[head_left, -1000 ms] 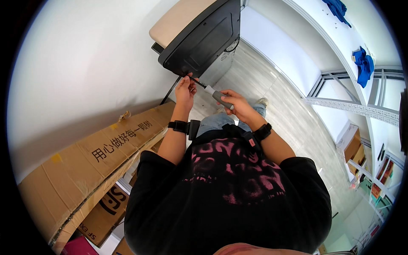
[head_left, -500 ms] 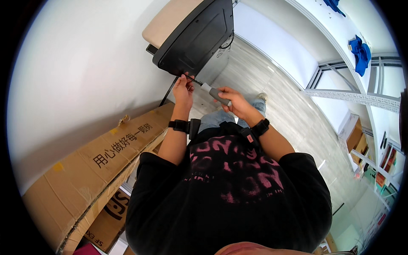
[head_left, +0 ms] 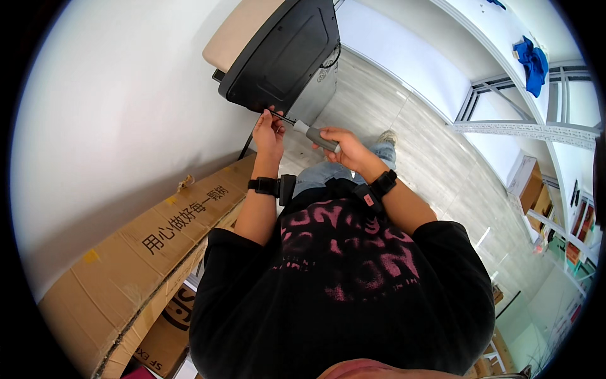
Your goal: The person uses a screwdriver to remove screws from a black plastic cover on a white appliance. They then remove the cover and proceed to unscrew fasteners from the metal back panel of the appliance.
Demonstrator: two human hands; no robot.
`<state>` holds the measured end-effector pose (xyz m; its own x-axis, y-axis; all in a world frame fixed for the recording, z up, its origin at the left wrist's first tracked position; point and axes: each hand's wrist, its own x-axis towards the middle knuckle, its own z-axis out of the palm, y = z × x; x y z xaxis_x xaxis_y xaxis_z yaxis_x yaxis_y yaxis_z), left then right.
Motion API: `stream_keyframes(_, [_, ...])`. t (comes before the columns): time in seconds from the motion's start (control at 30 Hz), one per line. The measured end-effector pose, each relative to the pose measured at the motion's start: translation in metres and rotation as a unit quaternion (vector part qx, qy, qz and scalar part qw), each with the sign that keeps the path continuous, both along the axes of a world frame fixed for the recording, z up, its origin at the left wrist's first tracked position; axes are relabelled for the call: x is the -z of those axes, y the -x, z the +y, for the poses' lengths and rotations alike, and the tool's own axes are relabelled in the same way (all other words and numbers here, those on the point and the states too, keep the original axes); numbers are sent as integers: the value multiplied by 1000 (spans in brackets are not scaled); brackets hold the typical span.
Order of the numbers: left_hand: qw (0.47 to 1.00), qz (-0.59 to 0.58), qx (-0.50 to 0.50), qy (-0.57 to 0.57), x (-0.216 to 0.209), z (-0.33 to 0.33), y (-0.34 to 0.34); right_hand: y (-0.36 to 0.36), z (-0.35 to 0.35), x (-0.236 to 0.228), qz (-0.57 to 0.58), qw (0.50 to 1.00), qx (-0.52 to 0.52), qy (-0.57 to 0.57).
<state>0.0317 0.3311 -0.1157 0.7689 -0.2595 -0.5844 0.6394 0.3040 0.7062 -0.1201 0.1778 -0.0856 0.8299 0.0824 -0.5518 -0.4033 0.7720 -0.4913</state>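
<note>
My right hand (head_left: 344,150) is wrapped round the grey handle of a screwdriver (head_left: 320,136), its thin dark shaft pointing up and left. At the tip of that shaft, my left hand (head_left: 270,134) has its thumb and fingers pinched together. Whatever small thing lies between those fingertips is hidden. They are close against the lower edge of a black plastic shell (head_left: 284,57), which has a beige padded side (head_left: 243,31) facing the wall and looks like part of a chair. Both wrists wear black straps with small boxes.
A long cardboard box (head_left: 139,265) lies along the wall at left, with another carton (head_left: 165,341) under it. White and grey shelving (head_left: 530,131) runs down the right, a blue cloth (head_left: 533,66) hanging there. My shoe (head_left: 386,137) rests on the pale floor (head_left: 372,95).
The view has shifted slightly, so the black shell sits a little further left. Both hands keep their grip, and the screwdriver still points at the shell's edge.
</note>
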Motion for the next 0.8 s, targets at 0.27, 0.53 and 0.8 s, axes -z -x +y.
stream_keyframes(0.27, [1000, -9, 7, 0, 2, 1, 0, 0, 1, 8, -2, 997, -7, 82])
stream_keyframes(0.53, [1000, -16, 13, -3, 2, 0, 2, 2, 8, 14, -9, 986, -20, 168])
stream_keyframes(0.8, [1000, -20, 2, -12, -1, -2, 3, 4, 4, 11, -1, 999, -1, 32])
